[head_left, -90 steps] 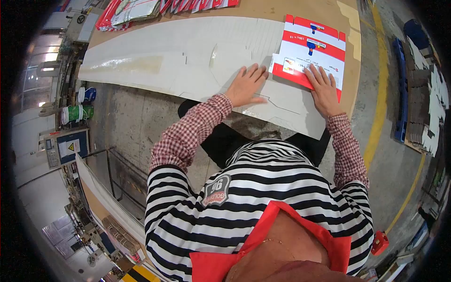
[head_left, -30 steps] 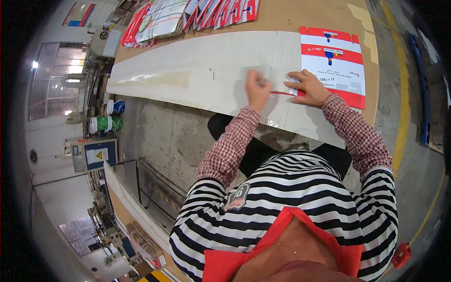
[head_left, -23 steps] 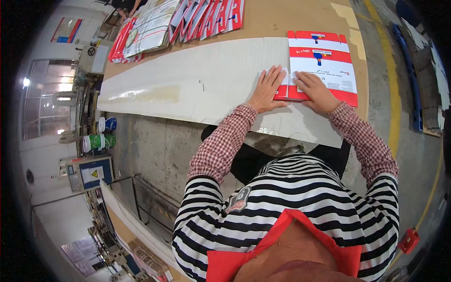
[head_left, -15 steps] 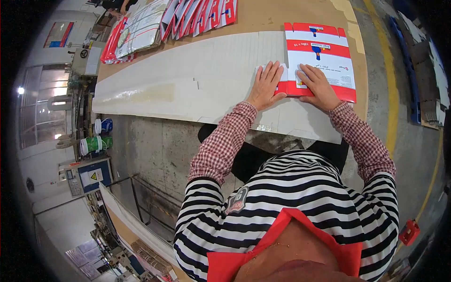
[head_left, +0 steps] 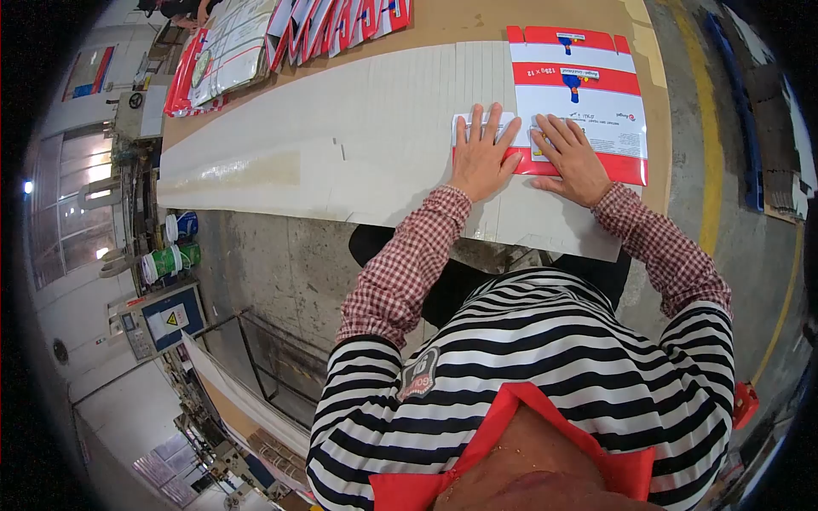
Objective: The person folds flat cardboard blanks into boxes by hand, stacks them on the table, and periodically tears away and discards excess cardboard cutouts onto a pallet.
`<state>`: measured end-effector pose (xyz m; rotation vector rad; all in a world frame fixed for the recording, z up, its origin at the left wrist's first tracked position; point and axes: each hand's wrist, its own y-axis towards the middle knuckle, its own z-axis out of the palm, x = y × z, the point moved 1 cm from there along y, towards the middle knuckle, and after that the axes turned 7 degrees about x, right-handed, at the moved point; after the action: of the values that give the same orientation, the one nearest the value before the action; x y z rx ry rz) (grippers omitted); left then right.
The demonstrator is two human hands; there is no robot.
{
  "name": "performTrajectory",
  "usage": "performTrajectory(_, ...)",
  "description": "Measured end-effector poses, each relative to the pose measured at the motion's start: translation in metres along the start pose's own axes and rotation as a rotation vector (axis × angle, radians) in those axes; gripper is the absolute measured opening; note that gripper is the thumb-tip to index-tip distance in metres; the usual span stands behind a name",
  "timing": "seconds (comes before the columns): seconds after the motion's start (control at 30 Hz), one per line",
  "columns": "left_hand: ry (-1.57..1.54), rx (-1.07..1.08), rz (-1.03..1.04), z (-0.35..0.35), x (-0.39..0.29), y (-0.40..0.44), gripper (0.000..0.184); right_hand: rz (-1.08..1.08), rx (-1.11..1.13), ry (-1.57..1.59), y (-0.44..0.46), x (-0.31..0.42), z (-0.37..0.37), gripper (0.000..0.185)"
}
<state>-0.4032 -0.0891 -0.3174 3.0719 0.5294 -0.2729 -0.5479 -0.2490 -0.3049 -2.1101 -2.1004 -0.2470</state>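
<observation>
A red and white printed carton (head_left: 588, 89) lies flat on the white cardboard sheet (head_left: 392, 128) at the right of the table. My left hand (head_left: 486, 153) rests with spread fingers on the carton's smaller white and red panel, at its left side. Over the lower left of the large printed panel lies my right hand (head_left: 573, 157), palm down with its fingers stretched out. Both hands press flat on the board, and neither grips anything. Part of the print is hidden under the hands.
Several folded red and white cartons (head_left: 341, 30) lean in a row at the back. To their left lies a strapped bundle (head_left: 234, 51) of flat cartons. Another person's hand (head_left: 203, 12) shows at the far top left. A blue pallet (head_left: 740, 111) stands on the floor at right.
My left hand has its fingers spread wider, and more of the carton's left panel shows around it. My right hand stays on the large panel. The whole view has shifted slightly.
</observation>
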Motion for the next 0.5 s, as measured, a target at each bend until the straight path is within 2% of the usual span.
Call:
performTrajectory(0.1, -0.012, -0.037, -0.017, 0.005, 0.0, 0.001, 0.053, -0.083, 0.006, 0.202, -0.002, -0.017, -0.006, 0.069)
performTrajectory(0.2, -0.022, -0.034, -0.029, 0.005, 0.0, 0.0, 0.051, 0.213, -0.186, 0.083, -0.04, -0.031, -0.035, 0.061)
performTrajectory(0.27, -0.05, -0.039, -0.038, 0.003, 0.0, -0.002, 0.051, 0.547, -0.348, 0.332, -0.079, -0.055, -0.025, 0.055)
performTrajectory(0.33, -0.089, -0.056, -0.033, 0.008, 0.0, -0.002, 0.053, 0.593, -0.436, 0.981, -0.116, -0.079, -0.004, 0.053)
performTrajectory(0.43, -0.305, -0.152, -0.001, 0.012, 0.008, 0.001, 0.056, 0.683, -0.67, 1.657, -0.126, -0.066, -0.037, 0.054)
performTrajectory(0.47, -0.372, -0.152, -0.019, 0.008, 0.007, 0.003, 0.057, 0.491, -0.801, 1.922, -0.127, -0.074, -0.036, 0.062)
performTrajectory(0.5, -0.438, -0.154, -0.038, 0.004, 0.006, 0.007, 0.058, 0.394, -0.808, 1.993, -0.119, -0.07, -0.034, 0.062)
